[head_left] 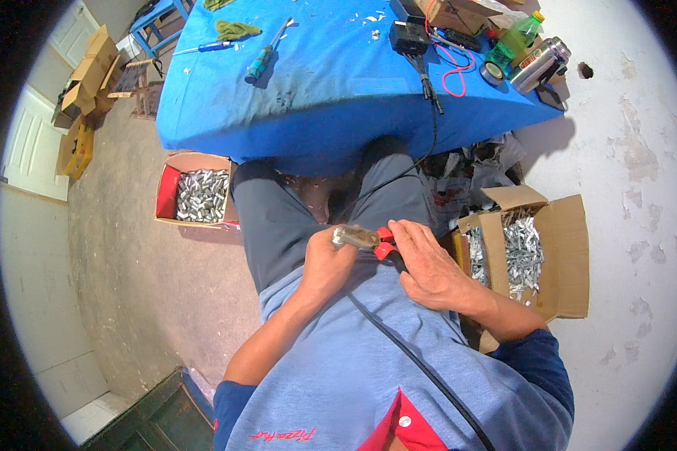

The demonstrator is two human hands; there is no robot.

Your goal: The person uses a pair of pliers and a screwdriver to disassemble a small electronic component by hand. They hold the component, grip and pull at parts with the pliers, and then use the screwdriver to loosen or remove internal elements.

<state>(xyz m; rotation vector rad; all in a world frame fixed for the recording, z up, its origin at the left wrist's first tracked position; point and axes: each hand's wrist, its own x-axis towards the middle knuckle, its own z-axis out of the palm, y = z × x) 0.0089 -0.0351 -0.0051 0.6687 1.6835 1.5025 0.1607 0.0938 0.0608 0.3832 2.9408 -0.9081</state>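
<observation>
My right hand (432,264) is closed around the red and black handles of a pair of pliers (384,246), held over my lap. The pliers' metal head points left, toward my left hand (325,263). That hand is closed, its fingers pinching a small silvery metal piece (339,237) right at the jaws. Whether the jaws actually bite on the piece is too small to tell. Beside my left knee stands an open box (167,197) of small silvery metal parts. Another carton (568,259), holding thin silvery parts, is at my right elbow.
Ahead is a table under a blue cloth (301,124), with a screwdriver (259,64), a green rag (235,30), a black adapter (408,36), a green bottle (515,41) and a steel flask (538,64). A black cable (417,361) crosses my shirt. A wall (628,248) stands at the right.
</observation>
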